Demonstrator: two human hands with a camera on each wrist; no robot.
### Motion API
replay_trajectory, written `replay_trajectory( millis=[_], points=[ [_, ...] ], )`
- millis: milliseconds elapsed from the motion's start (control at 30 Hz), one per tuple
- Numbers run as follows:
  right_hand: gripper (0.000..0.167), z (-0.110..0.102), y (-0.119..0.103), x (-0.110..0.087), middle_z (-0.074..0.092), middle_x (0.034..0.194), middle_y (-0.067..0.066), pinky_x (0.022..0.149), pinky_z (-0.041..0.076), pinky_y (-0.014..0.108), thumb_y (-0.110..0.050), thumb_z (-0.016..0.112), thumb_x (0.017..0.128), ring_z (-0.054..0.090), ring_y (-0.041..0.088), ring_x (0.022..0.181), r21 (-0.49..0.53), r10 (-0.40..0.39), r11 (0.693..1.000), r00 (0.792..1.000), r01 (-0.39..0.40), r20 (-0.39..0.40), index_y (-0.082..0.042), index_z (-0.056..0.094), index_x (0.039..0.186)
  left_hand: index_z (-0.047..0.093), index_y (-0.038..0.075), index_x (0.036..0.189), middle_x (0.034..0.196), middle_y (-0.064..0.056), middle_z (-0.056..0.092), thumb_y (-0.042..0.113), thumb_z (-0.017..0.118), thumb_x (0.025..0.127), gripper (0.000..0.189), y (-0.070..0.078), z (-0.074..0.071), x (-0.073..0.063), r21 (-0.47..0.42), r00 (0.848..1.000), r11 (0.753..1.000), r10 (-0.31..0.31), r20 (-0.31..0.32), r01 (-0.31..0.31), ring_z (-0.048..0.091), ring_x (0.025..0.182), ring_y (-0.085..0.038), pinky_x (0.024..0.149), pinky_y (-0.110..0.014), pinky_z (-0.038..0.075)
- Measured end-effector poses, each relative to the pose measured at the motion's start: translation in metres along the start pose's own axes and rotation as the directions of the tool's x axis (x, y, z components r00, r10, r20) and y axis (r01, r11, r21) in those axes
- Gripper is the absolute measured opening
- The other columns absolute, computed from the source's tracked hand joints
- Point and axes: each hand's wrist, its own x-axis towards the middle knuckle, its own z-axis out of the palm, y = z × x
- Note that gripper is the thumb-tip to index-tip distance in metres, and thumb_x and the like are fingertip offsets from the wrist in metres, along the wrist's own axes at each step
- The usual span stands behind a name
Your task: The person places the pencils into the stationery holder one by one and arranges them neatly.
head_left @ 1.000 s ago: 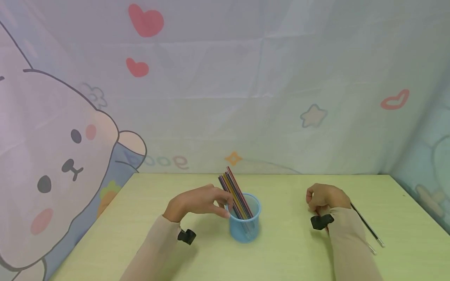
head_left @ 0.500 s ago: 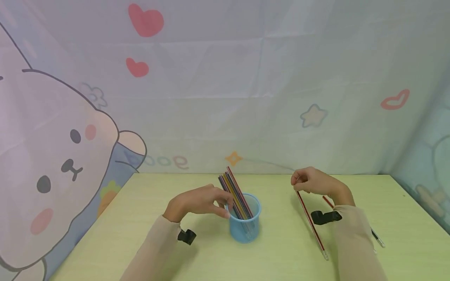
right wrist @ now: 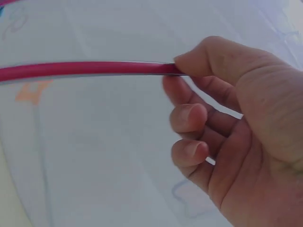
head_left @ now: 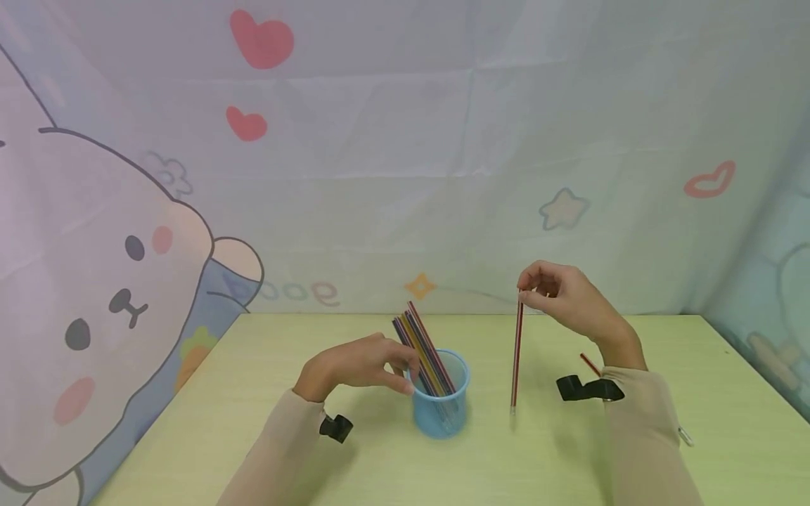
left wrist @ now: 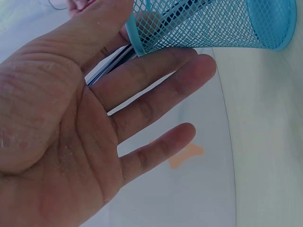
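Observation:
A light blue mesh pencil cup (head_left: pixel 439 414) stands on the table with several dark, yellow and red pencils (head_left: pixel 425 351) leaning to the left in it. My left hand (head_left: pixel 367 362) holds the cup at its left rim, the index finger inside behind the mesh (left wrist: pixel 203 28) and the other fingers outside. Between thumb and index finger, my right hand (head_left: pixel 566 295) pinches the top end of a red striped pencil (head_left: pixel 517 358). That pencil hangs nearly upright, its whitish end down, to the right of the cup. The right wrist view shows its red shaft (right wrist: pixel 94 69) running left from the fingertips.
Under the right forearm lies another red pencil (head_left: pixel 590 363), partly hidden by the sleeve. A whitish pencil end (head_left: pixel 685 436) shows on the sleeve's other side. The pale yellow table (head_left: pixel 304 464) meets a printed cloth backdrop (head_left: pixel 380 176) at its far edge.
My right hand has raised a red pencil off the table and moved left and up with it, swinging it from slanted to nearly upright. The left hand and cup stay in place.

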Motion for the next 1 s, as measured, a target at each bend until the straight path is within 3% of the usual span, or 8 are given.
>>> replay_trajectory(
  millis=[167, 367, 533, 600, 733, 867, 1000],
  points=[
    [0.009, 0.004, -0.020, 0.000, 0.062, 0.085, 0.007, 0.057, 0.040, 0.028, -0.011, 0.067, 0.096, 0.048, 0.016, 0.063, 0.048, -0.087, 0.994, 0.983, 0.096, -0.164, -0.008, 0.064, 0.104, 0.065, 0.026, 0.096, 0.097, 0.019, 0.068, 0.031, 0.072, 0.093, 0.010, 0.000, 0.001, -0.001, -0.001, 1.000, 1.000, 0.011, -0.002, -0.011, 0.066, 0.096, -0.001, 0.082, -0.026, 0.050],
    [0.010, 0.015, -0.041, 0.002, 0.061, 0.084, 0.001, 0.050, 0.034, 0.027, -0.002, 0.066, 0.094, 0.040, 0.013, 0.053, 0.103, -0.181, 0.969, 0.930, 0.224, -0.320, -0.003, 0.064, 0.104, 0.065, 0.025, 0.096, 0.098, 0.017, 0.069, 0.030, 0.072, 0.093, 0.009, 0.001, 0.000, -0.002, 0.001, 1.000, 1.000, 0.017, -0.002, -0.017, 0.066, 0.097, -0.002, 0.082, -0.026, 0.050],
    [0.012, 0.025, -0.055, 0.003, 0.063, 0.092, 0.005, 0.045, 0.027, 0.028, 0.005, 0.062, 0.093, 0.033, 0.012, 0.046, 0.175, -0.247, 0.925, 0.885, 0.337, -0.395, 0.002, 0.064, 0.104, 0.065, 0.025, 0.097, 0.098, 0.015, 0.070, 0.030, 0.072, 0.093, 0.009, 0.001, -0.001, -0.001, -0.008, 1.000, 1.000, 0.011, 0.005, -0.011, 0.066, 0.097, -0.002, 0.081, -0.026, 0.050],
    [0.012, 0.030, -0.057, 0.004, 0.063, 0.090, 0.007, 0.044, 0.026, 0.028, 0.005, 0.062, 0.093, 0.032, 0.012, 0.046, 0.172, -0.263, 0.919, 0.876, 0.355, -0.405, 0.001, 0.065, 0.103, 0.065, 0.025, 0.097, 0.098, 0.015, 0.070, 0.030, 0.072, 0.093, 0.010, 0.001, -0.001, -0.001, -0.011, 1.000, 1.000, 0.007, 0.007, -0.007, 0.066, 0.096, -0.002, 0.081, -0.026, 0.050],
    [0.010, 0.043, -0.056, 0.009, 0.064, 0.085, 0.006, 0.046, 0.029, 0.027, 0.000, 0.064, 0.094, 0.035, 0.013, 0.048, 0.095, -0.285, 0.935, 0.885, 0.340, -0.367, -0.006, 0.067, 0.102, 0.065, 0.025, 0.096, 0.098, 0.015, 0.070, 0.030, 0.072, 0.093, 0.010, 0.002, -0.001, -0.001, -0.007, 1.000, 1.000, 0.004, 0.009, -0.004, 0.066, 0.097, -0.002, 0.081, -0.026, 0.050],
    [0.011, 0.060, -0.054, 0.015, 0.064, 0.088, -0.002, 0.050, 0.036, 0.027, -0.004, 0.067, 0.094, 0.044, 0.014, 0.053, -0.014, -0.315, 0.946, 0.906, 0.325, -0.283, -0.012, 0.067, 0.101, 0.065, 0.025, 0.096, 0.099, 0.015, 0.070, 0.031, 0.072, 0.093, 0.010, 0.002, -0.001, -0.001, -0.007, 1.000, 1.000, 0.007, 0.009, -0.007, 0.066, 0.098, -0.002, 0.082, -0.026, 0.050],
    [0.012, 0.077, -0.053, 0.020, 0.063, 0.086, -0.007, 0.051, 0.041, 0.027, -0.005, 0.067, 0.094, 0.048, 0.012, 0.057, -0.097, -0.363, 0.932, 0.912, 0.350, -0.192, -0.016, 0.066, 0.100, 0.065, 0.024, 0.097, 0.099, 0.015, 0.070, 0.030, 0.072, 0.093, 0.010, 0.002, -0.002, -0.001, -0.019, 1.000, 1.000, 0.018, 0.011, -0.018, 0.067, 0.098, -0.003, 0.083, -0.026, 0.051]
  ],
)
